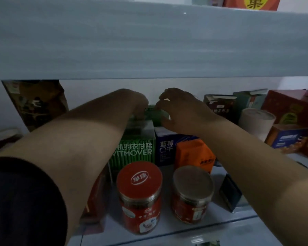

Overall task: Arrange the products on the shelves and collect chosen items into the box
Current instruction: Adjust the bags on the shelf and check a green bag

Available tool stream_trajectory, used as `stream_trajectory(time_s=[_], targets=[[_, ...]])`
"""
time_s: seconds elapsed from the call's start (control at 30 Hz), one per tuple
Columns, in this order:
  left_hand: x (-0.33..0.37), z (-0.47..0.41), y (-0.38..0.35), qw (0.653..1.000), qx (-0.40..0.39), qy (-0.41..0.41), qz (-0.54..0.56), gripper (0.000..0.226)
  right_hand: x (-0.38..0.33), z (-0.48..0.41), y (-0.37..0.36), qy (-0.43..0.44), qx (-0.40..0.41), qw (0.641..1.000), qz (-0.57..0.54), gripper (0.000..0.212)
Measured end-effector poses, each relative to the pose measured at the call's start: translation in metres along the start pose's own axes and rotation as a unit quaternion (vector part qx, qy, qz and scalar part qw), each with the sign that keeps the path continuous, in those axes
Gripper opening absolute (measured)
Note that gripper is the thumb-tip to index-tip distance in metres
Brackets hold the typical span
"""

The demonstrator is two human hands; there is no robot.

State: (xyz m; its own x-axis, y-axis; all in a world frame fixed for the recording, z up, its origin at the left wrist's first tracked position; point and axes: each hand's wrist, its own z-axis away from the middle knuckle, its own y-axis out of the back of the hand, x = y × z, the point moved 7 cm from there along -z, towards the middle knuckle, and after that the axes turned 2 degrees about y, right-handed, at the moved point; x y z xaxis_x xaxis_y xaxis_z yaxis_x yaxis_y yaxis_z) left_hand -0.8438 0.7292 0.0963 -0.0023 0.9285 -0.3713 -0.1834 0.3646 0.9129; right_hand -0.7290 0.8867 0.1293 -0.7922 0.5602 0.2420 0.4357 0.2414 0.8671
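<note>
Both my arms reach deep into a dim white shelf (pixel 167 233). My left hand (pixel 135 102) and my right hand (pixel 180 110) meet at a small green package (pixel 155 114) at the back, behind the front boxes. Fingers of both hands curl onto it from either side. In front of it stand a green striped VITMOVER box (pixel 137 151), a dark blue box (pixel 164 148) and an orange carton (pixel 194 153). Two red jars stand nearest me: one with a red lid (pixel 139 176) and one with a silver lid (pixel 193 180).
The shelf board above (pixel 149 41) hangs low across the top of the view. A dark tall box (pixel 36 103) leans at the left rear. To the right stand a white cylinder (pixel 256 121), several cartons (pixel 220 107) and a red box (pixel 290 105). A small dark box (pixel 229 192) lies near the front right.
</note>
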Motion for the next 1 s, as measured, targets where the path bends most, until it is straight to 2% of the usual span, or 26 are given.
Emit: stream_trajectory(time_s=[0.07, 0.23, 0.33, 0.43, 0.57, 0.67, 0.87, 1.0], targets=[[0.005, -0.005, -0.005, 1.000, -0.006, -0.002, 0.003, 0.034, 0.003, -0.003, -0.002, -0.004, 0.016, 1.000, 0.005, 0.039], [0.002, -0.009, -0.006, 1.000, 0.004, -0.021, 0.023, 0.026, 0.013, -0.006, -0.006, -0.016, 0.009, 1.000, -0.004, 0.059], [0.001, -0.003, -0.006, 0.999, 0.037, -0.013, 0.032, 0.017, 0.019, -0.006, -0.008, -0.023, 0.013, 1.000, -0.013, 0.046], [-0.006, 0.013, 0.009, 0.992, 0.104, 0.009, 0.070, 0.014, 0.023, -0.001, -0.004, -0.037, 0.030, 0.999, -0.017, 0.040], [-0.025, 0.055, 0.038, 0.964, 0.238, 0.056, 0.106, 0.009, 0.028, 0.010, 0.005, -0.078, 0.065, 0.993, -0.060, 0.032], [-0.031, 0.095, 0.051, 0.937, 0.313, 0.092, 0.126, 0.017, 0.031, 0.020, 0.007, -0.098, 0.076, 0.986, -0.106, 0.029], [-0.030, 0.167, 0.051, 0.890, 0.401, 0.144, 0.162, 0.012, 0.035, 0.046, 0.016, -0.116, 0.078, 0.974, -0.177, 0.028], [-0.012, 0.205, 0.046, 0.880, 0.399, 0.174, 0.191, 0.016, 0.029, 0.072, 0.024, -0.101, 0.094, 0.971, -0.197, 0.029]])
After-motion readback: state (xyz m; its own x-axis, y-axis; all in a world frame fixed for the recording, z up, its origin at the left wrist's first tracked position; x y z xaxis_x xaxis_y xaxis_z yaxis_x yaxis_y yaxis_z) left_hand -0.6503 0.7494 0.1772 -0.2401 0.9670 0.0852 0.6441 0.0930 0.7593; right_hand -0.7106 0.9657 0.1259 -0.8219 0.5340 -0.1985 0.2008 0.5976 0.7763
